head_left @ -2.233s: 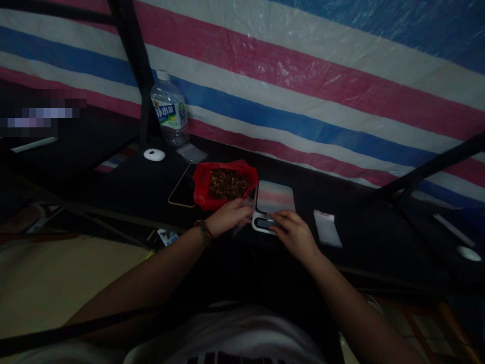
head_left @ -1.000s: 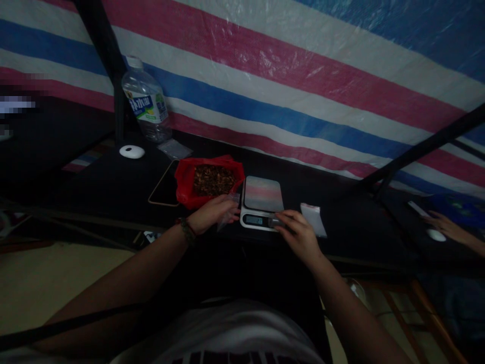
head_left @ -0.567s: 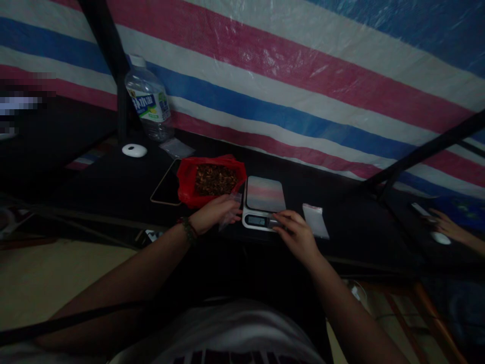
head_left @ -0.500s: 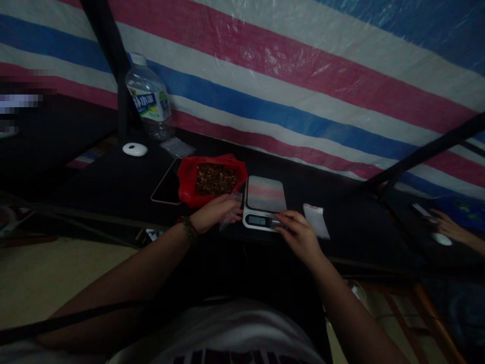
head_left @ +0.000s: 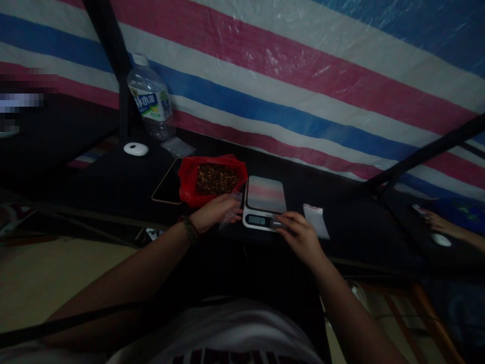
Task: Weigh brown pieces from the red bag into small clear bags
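Note:
My left hand [head_left: 216,211] is closed on a small clear plastic bag [head_left: 231,215], just in front of a red bag [head_left: 187,178] filled with brown dried bits. A small digital scale [head_left: 264,201] with a lit display sits to the right of that bag. My right hand [head_left: 299,235] rests at the scale's front right corner, fingers curled, fingertips touching the button area. Whether it holds anything is too dark to tell. A pile of clear zip bags [head_left: 315,220] lies just right of the scale.
A black table [head_left: 121,184] carries a phone [head_left: 168,187], a white round object [head_left: 136,148], a water bottle [head_left: 150,103] and another clear bag [head_left: 177,147]. A striped tarp [head_left: 288,81] hangs behind. Another person's hand [head_left: 439,223] shows at the far right.
The camera view has shifted slightly. Both hands stay almost where they were, the left on the clear bag, the right at the scale's front.

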The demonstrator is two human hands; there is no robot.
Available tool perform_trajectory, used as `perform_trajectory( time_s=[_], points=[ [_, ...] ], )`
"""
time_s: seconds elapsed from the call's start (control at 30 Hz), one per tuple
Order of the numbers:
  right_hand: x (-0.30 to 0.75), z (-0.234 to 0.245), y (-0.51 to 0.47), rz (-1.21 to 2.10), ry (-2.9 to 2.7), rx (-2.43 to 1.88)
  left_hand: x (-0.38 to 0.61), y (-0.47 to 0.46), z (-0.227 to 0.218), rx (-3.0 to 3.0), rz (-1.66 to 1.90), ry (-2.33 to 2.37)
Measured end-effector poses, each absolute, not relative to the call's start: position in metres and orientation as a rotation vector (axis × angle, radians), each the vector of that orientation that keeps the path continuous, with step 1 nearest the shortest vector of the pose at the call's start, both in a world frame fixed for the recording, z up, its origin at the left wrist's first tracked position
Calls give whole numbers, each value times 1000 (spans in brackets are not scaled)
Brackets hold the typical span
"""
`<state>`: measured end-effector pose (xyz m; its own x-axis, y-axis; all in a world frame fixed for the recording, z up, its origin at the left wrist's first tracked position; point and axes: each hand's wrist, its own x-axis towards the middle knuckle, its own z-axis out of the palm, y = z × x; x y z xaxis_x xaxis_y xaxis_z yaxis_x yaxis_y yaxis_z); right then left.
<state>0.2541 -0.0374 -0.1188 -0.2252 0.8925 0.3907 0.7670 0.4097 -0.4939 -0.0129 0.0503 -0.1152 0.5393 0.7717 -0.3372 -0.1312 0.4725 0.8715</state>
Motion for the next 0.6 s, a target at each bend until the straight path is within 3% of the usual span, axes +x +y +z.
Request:
perform_trajectory(
  time_s=[0.6],
  points=[
    [233,-117,-27,314,-2076,-1330,-12,50,-116,927,624,828]
  ],
)
